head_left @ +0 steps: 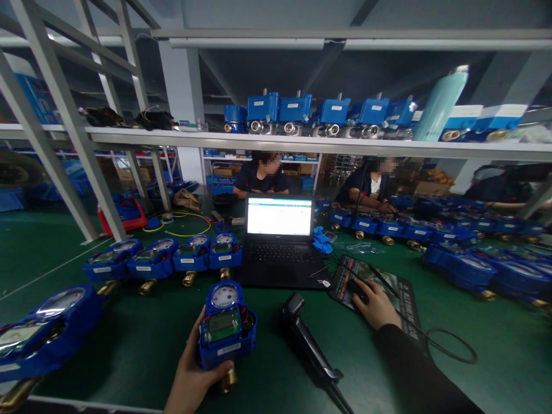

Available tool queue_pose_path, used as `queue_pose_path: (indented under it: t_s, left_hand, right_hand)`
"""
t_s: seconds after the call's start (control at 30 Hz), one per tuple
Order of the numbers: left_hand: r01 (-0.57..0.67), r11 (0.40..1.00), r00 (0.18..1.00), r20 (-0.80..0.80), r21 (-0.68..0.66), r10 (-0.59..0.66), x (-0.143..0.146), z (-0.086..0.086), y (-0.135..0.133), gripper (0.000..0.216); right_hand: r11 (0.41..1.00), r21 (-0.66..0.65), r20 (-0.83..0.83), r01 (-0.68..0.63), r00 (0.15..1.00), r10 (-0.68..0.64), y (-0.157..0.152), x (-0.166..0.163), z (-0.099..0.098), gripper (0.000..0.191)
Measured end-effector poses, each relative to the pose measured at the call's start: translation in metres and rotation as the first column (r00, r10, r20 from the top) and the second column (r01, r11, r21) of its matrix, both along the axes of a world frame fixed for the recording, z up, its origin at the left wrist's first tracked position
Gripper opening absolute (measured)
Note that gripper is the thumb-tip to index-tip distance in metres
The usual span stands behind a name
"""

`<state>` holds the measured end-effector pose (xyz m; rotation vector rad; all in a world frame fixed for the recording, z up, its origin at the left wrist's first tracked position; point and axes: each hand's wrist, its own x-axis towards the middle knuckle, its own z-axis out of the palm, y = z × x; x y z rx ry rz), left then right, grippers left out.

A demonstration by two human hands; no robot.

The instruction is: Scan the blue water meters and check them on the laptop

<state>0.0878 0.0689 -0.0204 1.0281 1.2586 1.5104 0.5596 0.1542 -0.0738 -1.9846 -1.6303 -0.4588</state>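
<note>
My left hand [194, 362] grips a blue water meter [227, 348] by its left side and lower edge. The meter has a round dial on top, a green circuit board with a small display, and a brass pipe end pointing toward me. My right hand [376, 305] is closed over a black computer mouse [357, 290] on a patterned mouse pad [403, 296]. Between my hands a black barcode scanner [308, 339] lies on the green table [276, 371]. Behind it stands an open laptop [276, 261] with a mostly white page on its screen.
A row of water meters [150, 259] stands left of the laptop; another meter [56, 322] is at the near left. More meters [466, 264] line the right side. A shelf [276, 141] holds meters and a bottle [442, 103]. Co-workers [261, 175] sit opposite.
</note>
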Motion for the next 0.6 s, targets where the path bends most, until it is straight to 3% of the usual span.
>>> queue_pose_path:
  t_s: [0.6]
  left_hand:
    - [0.009, 1.000, 1.000, 0.010, 0.009, -0.009, 0.0003, -0.0012, 0.0009, 0.112]
  right_hand:
    - [1.000, -0.023, -0.025, 0.012, 1.000, -0.013, -0.0016, -0.0025, 0.0036, 0.048]
